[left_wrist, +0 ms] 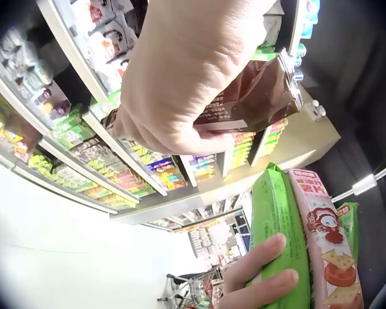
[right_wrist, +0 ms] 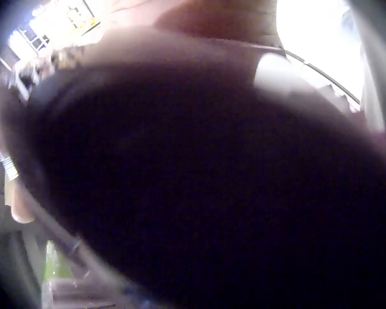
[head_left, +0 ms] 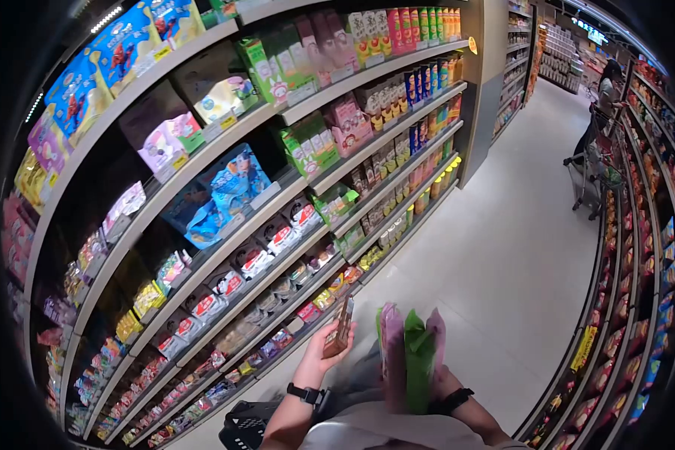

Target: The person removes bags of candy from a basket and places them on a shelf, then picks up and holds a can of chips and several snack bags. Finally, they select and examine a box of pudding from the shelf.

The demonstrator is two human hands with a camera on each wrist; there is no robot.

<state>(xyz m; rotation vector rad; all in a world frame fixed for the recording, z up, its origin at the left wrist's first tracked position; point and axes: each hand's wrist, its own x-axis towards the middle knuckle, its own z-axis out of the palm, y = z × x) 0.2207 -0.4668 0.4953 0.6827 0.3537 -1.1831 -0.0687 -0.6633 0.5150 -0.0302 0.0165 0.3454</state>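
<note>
A person stands in a supermarket aisle beside a stocked shelf rack [head_left: 478, 127], the left hand [head_left: 324, 351] holding a brown packet [head_left: 339, 334], its fingers curled around the wrapper. The packet is out over the floor [head_left: 502, 240] side, just off the front edge of the rack's lowest shelves in the head view; whether it touches them cannot be told. Its long axis points forward, away from the body, with the far end leaning slightly right, and the left hand is the nearer of the two to the shelves.

To the packet's right, with a gap between, the right hand [head_left: 448, 382] grips a bundle of pink packs [head_left: 392, 356] and green packs [head_left: 418, 356] in front of the body. They lie side by side, long axes nearly parallel to the packet's; their exact number is unclear. The left wrist view shows right-hand fingertips [left_wrist: 270, 248] laid across a green face, while the right wrist view is mostly dark. A black basket [head_left: 240, 420] sits beside the left forearm, and a shopping cart [head_left: 598, 161] stands farther along the aisle.
</note>
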